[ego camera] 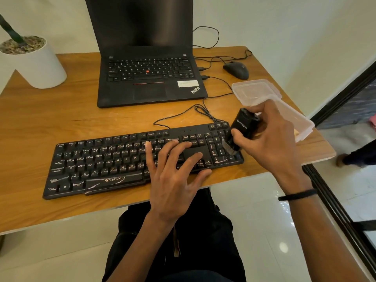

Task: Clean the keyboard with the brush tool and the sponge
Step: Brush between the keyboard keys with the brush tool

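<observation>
Black keyboard (122, 159) on wooden bench (61, 119). Left hand (173, 174) flat, steadying keys; right hand (270, 139) gripping brush tool (240, 133) over numpad. Best swept lightly between rows, bristles down.

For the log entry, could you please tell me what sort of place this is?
Probably a home or small-office workstation: a wooden desk carrying an open black laptop, a black wired keyboard, a dark wired mouse and a white plant pot.
</observation>
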